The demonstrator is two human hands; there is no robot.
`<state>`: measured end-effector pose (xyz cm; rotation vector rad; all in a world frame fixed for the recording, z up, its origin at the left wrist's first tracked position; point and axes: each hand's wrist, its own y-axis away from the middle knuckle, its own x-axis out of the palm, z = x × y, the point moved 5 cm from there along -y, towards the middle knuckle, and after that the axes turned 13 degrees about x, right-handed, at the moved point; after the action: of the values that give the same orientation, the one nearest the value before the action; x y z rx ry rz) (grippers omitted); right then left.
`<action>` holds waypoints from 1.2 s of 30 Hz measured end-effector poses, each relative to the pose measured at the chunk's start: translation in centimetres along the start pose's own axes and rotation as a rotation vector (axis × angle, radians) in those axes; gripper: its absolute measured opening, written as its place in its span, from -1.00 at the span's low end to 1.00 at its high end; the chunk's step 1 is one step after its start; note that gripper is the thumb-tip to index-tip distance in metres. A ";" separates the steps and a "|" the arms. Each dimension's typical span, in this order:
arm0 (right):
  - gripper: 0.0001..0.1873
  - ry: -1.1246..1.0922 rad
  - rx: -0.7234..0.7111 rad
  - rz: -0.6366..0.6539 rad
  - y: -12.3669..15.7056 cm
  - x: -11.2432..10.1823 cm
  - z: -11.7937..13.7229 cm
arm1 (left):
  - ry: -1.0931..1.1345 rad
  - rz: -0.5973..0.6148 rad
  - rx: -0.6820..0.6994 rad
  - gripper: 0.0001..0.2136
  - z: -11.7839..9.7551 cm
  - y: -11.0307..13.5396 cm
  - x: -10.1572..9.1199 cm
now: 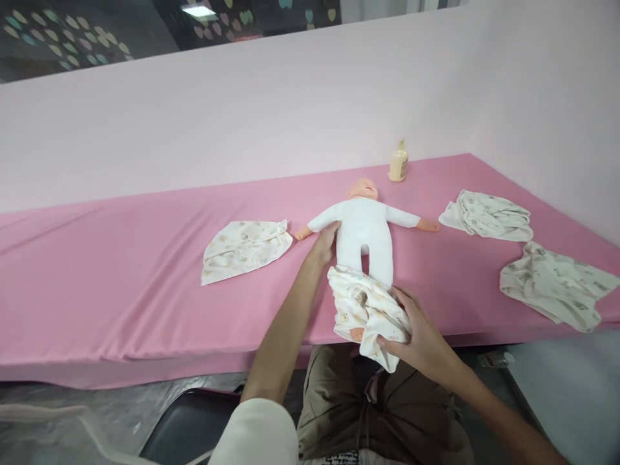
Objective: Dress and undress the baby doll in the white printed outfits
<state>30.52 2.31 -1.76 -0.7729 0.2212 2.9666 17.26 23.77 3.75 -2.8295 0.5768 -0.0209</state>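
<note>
Fingers [407,302] of the person's right hand [429,342] are curled round a bunched printed garment [371,310], thumb below and the others above, a fold pinched between. The left hand [327,245] rests against the side of the doll [364,229], its thumb by the torso; the other fingers are mostly hidden, so I can't tell how far they close.

The doll lies across the pink-covered bench [121,290], its long axis running from back edge to front edge, head toward the wall [217,116], legs toward the person, arms spread wide to both sides. The garment sits around its lower legs at the front edge, partly hanging over, and one foot shows among the folds. Small bear-like figures are printed on the cloth.

Just beyond the doll's arm on the person's left lies another printed cloth [247,248]. Past the opposite arm, toward the bench's right edge, are a crumpled cloth [489,216] and, nearer the front right corner, a second crumpled one [557,284]. By the back edge, right of the doll's head, a pump bottle [398,165] stands upright, its label too small to read.
</note>
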 end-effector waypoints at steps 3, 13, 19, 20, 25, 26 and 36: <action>-0.09 -0.061 0.041 0.024 0.0 -0.3 -0.9 | -0.062 -0.064 -0.160 -0.58 0.6 3.2 -1.2; -0.17 -0.179 0.141 0.169 -1.2 -1.5 -0.8 | -0.429 0.032 0.036 -0.61 0.5 15.1 -0.7; -0.34 -0.126 0.141 0.173 -1.5 -1.2 -0.6 | -0.700 0.113 0.188 -0.21 -0.3 18.8 1.2; -0.35 -0.116 0.137 0.162 -1.5 -1.1 -0.8 | -0.715 0.105 0.219 -0.27 -0.4 19.2 1.4; -0.43 -0.078 0.102 0.118 -1.4 -0.7 -1.3 | -0.672 0.010 0.242 -0.72 0.4 19.9 1.9; -0.45 -0.086 0.094 0.127 -1.4 -0.7 -1.2 | -0.653 -0.002 0.228 -0.75 0.6 20.0 2.0; -0.60 -0.228 0.118 0.137 0.7 0.0 0.2 | -0.540 -0.151 -0.005 -0.84 0.9 21.8 2.6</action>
<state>30.30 1.61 -1.51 -0.4176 0.4458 3.1008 11.34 3.56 -2.63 -2.6992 0.2390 0.6906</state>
